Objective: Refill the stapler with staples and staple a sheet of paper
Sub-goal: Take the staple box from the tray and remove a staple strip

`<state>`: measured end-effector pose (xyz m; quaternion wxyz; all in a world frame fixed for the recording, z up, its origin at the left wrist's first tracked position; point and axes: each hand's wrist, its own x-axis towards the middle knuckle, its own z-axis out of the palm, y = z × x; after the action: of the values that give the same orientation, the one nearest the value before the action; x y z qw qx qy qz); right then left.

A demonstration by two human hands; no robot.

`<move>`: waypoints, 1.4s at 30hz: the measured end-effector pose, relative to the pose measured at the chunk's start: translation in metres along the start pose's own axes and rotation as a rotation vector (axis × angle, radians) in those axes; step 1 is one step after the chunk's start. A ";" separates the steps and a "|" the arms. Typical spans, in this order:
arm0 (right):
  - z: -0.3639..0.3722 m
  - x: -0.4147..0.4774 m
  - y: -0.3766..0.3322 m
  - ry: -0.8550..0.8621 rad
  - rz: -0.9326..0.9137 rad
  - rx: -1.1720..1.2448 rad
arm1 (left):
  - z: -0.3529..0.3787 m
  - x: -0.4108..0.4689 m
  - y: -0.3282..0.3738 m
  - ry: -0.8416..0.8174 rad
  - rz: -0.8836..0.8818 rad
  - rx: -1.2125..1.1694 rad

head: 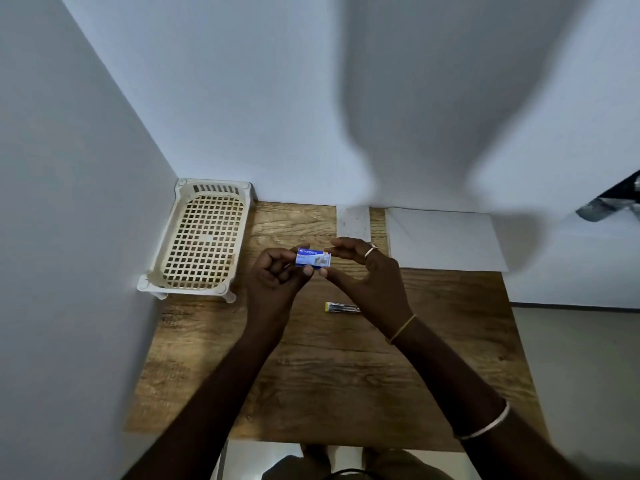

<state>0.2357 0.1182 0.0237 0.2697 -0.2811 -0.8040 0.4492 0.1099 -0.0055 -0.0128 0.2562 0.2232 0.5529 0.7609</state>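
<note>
A small blue and white staple box (312, 258) is held above the middle of the wooden table (332, 375). My left hand (277, 277) grips its left end and underside. My right hand (367, 271) pinches its right end between thumb and forefinger. The stapler (343, 308), dark with a yellow end, lies flat on the table just below my right hand, partly hidden by the wrist. A white sheet of paper (446, 242) lies at the back right of the table.
A cream plastic mesh tray (204, 242) stands at the back left against the wall corner. A narrow white strip (353, 221) lies at the back edge. Walls close the left and far sides. A metal fitting (609, 202) sticks in at the right.
</note>
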 end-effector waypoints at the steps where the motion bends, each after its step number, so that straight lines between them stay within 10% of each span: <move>1: -0.005 -0.002 -0.002 0.005 -0.002 0.016 | 0.004 -0.001 0.002 -0.014 0.014 -0.005; 42: -0.078 -0.033 -0.005 -0.032 -0.043 0.113 | 0.056 -0.027 0.034 -0.060 0.096 0.038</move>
<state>0.3113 0.1372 0.0566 0.2817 -0.2407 -0.7876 0.4923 0.1609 0.0094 0.0347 0.2313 0.2771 0.5481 0.7545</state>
